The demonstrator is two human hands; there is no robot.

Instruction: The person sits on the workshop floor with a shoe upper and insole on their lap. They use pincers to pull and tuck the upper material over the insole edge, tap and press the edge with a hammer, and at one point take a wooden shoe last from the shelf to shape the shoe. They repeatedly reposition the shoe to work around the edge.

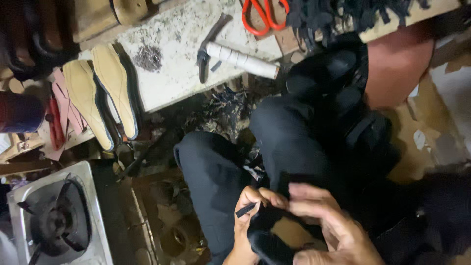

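Note:
At the bottom of the head view my left hand (pixel 250 216) and my right hand (pixel 328 221) are close together over my lap. Both grip a black piece of footwear material (pixel 267 233), a curved dark upper with a tan inside showing. A thin black strip (pixel 245 210) is pinched at my left fingertips. My legs in dark trousers (pixel 216 172) lie under the hands. The motion blur hides the finer finger positions.
A white worn workbench (pixel 181 64) holds a hammer with a white taped handle (pixel 240 58), red-handled scissors (pixel 262 17), and black fringed fabric (pixel 343 14). Two tan insoles (pixel 105 93) lean at its left. A gas burner (pixel 56 221) stands at the bottom left. Scraps litter the floor.

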